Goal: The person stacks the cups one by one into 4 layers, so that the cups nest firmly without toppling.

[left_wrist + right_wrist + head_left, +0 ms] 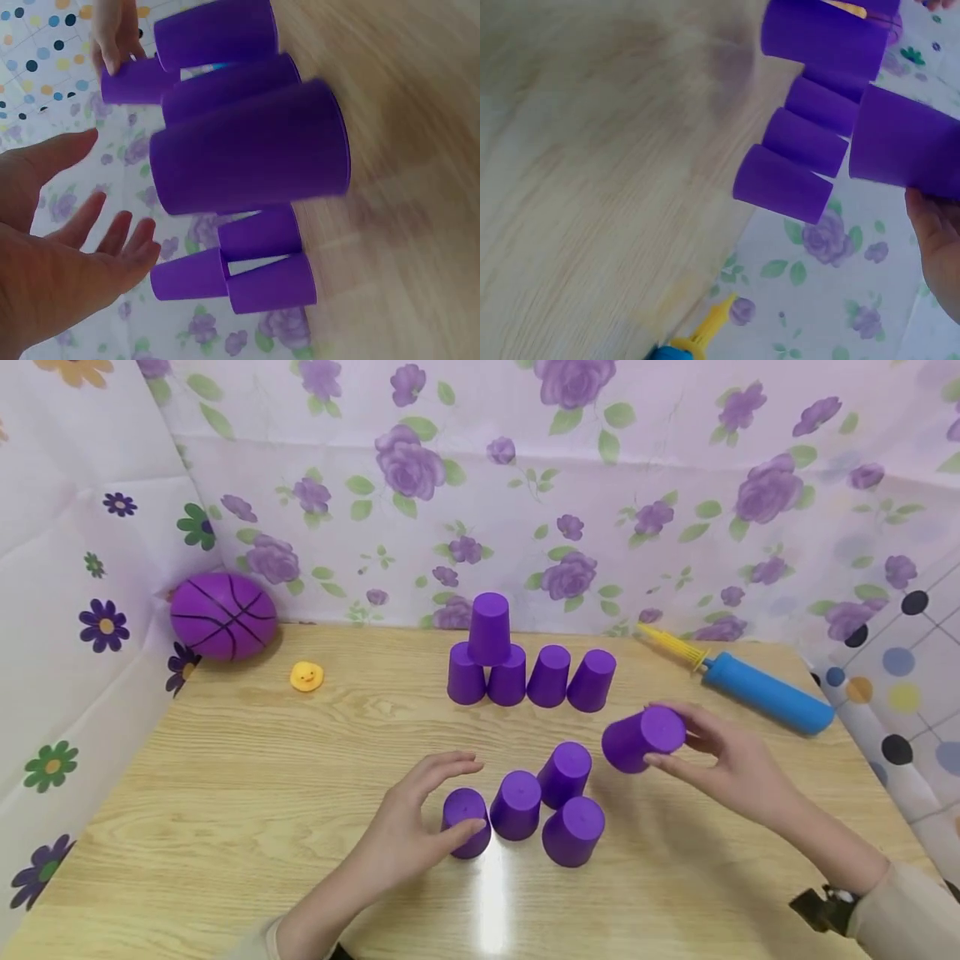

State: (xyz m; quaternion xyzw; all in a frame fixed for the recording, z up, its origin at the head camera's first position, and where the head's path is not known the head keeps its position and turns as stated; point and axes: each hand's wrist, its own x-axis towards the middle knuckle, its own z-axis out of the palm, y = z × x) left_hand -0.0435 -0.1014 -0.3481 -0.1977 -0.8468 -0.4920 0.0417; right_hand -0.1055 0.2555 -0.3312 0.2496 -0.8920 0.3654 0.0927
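My right hand [738, 768] grips a purple plastic cup [637, 741] between thumb and fingers, holding it upside down and tilted above the wooden table. My left hand [408, 827] is spread beside an upturned purple cup [463, 806]; in the left wrist view its fingers [90, 217] stand apart from the nearest cup [251, 150]. Close to that cup, three more upturned cups [517, 810] stand in a loose group. Farther back is a row of several upturned cups [549, 677], and one cup [489, 631] sits on top of the two leftmost.
A purple ball with black lines [223, 617] lies at the back left corner, with a small yellow duck [307, 676] near it. At the back right lies a blue hand pump [768, 692] with a yellow nozzle. Flowered cloth [337, 552] hangs behind the table [247, 827].
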